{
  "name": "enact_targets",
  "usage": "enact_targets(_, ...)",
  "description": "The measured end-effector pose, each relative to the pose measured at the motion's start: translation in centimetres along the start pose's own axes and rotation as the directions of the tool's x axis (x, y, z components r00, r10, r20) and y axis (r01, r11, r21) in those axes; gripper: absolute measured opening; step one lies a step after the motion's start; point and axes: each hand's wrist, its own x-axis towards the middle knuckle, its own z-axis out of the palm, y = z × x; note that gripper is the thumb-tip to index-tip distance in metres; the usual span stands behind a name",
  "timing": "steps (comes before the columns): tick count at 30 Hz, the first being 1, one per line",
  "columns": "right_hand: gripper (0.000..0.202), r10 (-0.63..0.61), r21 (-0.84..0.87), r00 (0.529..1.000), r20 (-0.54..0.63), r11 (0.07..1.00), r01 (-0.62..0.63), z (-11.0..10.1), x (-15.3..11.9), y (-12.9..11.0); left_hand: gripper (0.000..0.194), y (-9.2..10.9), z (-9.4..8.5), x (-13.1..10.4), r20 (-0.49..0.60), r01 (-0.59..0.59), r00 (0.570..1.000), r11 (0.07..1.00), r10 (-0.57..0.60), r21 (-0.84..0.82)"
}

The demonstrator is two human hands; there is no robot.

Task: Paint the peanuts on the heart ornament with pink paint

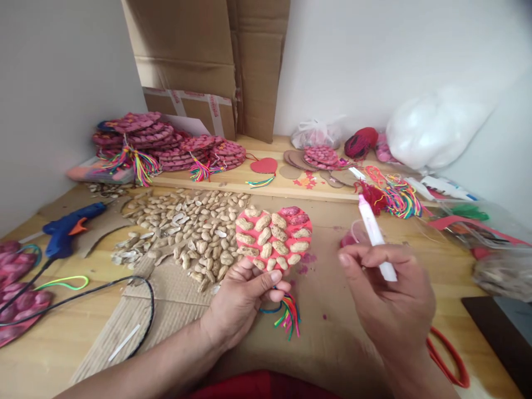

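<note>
My left hand (253, 288) pinches the lower point of a red heart-shaped card (271, 256), thumb on the front. Rows of peanut shells (262, 223) sit on the card; those at its upper right (290, 211) are coloured dark pink, the others bare tan. A multicoloured tassel (291, 316) hangs below the heart. In my right hand (390, 299) is a white pen-like marker (376, 238), its pink tip pointing up and away, apart from the heart. Beneath the heart lies brown cardboard (324, 343) with pink stains.
Loose peanuts (199, 221) spread over the left middle of the table. A blue glue gun (70, 227) with a black cord lies at the left. Behind are stacks of pink peanut-covered pieces (141, 136), a plain red heart (264, 165), tassels (399, 197) and a white bag (436, 133).
</note>
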Motion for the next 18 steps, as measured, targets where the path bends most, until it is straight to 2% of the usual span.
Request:
enact_targets(4,0.021,-0.090,-0.057,0.994,-0.068,0.995,0.086,-0.4,0.6,0.0,0.027,-0.1,-0.1,0.1,-0.008,0.004,1.000,1.000,-0.004,0.003)
enact_targets(11,0.022,-0.158,-0.095,0.962,-0.222,0.986,0.140,-2.0,2.4,0.3,0.025,-0.2,-0.2,0.1,-0.013,0.018,1.000,1.000,-0.018,0.015)
enact_targets(14,0.026,-0.239,-0.152,0.929,-0.281,0.967,0.203,-2.7,3.4,0.7,0.027,-0.1,-0.1,0.1,-0.019,0.019,1.000,1.000,-0.019,0.019)
enact_targets(16,0.029,-0.260,-0.190,0.899,-0.351,0.960,0.204,-3.4,3.8,1.2,0.028,-0.1,-0.1,0.1,-0.023,0.018,1.000,1.000,-0.017,0.022)
enact_targets(18,0.029,-0.203,-0.180,0.895,-0.398,0.974,0.140,-4.6,3.9,1.6,0.029,-0.2,-0.1,0.1,-0.027,0.011,1.000,1.000,-0.011,0.027)
